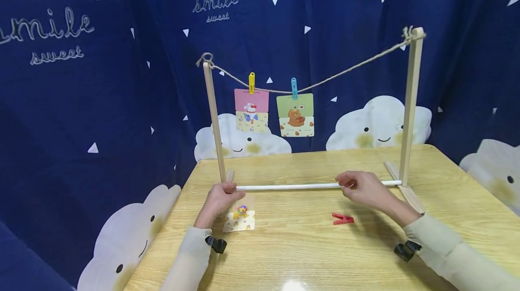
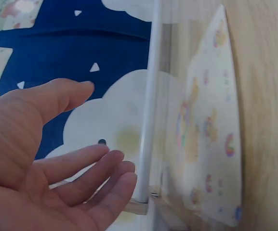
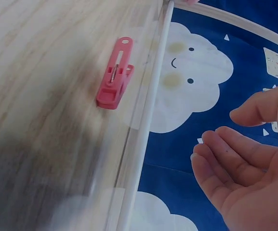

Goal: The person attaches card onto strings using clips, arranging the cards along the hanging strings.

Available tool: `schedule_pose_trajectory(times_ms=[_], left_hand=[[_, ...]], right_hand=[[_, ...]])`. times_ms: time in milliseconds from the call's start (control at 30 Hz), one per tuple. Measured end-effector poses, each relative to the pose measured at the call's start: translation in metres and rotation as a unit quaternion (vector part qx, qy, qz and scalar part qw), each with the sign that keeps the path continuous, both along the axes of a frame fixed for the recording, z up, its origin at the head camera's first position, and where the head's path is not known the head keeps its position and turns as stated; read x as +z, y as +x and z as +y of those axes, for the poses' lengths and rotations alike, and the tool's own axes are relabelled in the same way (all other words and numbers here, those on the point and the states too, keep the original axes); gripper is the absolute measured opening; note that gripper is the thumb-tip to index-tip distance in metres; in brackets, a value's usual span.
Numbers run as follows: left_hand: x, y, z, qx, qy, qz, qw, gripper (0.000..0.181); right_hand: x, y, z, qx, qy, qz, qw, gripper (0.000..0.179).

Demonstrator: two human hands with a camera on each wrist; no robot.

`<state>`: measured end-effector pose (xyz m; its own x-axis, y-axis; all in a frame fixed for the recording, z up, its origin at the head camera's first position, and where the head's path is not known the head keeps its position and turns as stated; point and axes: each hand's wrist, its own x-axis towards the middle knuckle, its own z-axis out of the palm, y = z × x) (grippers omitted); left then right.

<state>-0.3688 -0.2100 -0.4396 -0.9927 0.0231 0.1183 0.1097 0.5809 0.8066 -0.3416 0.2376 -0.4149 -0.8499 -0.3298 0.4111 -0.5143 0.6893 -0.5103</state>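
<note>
Patterned card lies flat on the table, just on my side of the white rod, near its left end. Off to the rod's left, the blue curtain reads "smile sweet"; the same words show again high above the rod, and once more toward its right. My left hand is at the rod's left end, fingers loosely bent, grasping nothing; from my head it hides part of the card's top, while the left wrist view brings out small rainbows printed there. Above the rod, a string carries a pink card under a yellow clip, its heading too small to read, then a green card under a blue clip. Farther right, my right hand blocks a stretch of the rod, fingers curved and holding nothing. A red clip lies on the rod's near side, below that hand; only the right wrist view shows its metal spring clearly.
</note>
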Motion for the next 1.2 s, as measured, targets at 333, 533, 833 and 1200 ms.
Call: schedule_pose_trajectory(times_ms=[333, 533, 833, 1200], left_hand=[[-0.009, -0.015, -0.007, -0.103, -0.002, -0.048, 0.9935, 0.062], [-0.011, -0.023, -0.010, -0.120, -0.008, -0.052, 0.9913, 0.061], [-0.015, -0.030, -0.014, -0.121, -0.025, -0.063, 0.9904, 0.059], [-0.023, -0.034, -0.014, -0.130, -0.015, -0.059, 0.9896, 0.059]], right_hand=[[-0.015, 0.000, 0.007, 0.004, 0.008, -0.022, 0.9997, 0.022], [-0.024, 0.001, 0.010, 0.011, 0.023, -0.052, 0.9983, 0.024], [-0.038, 0.002, 0.012, 0.051, 0.014, -0.079, 0.9954, 0.029], [-0.048, -0.003, 0.022, 0.089, -0.035, -0.178, 0.9793, 0.042]])
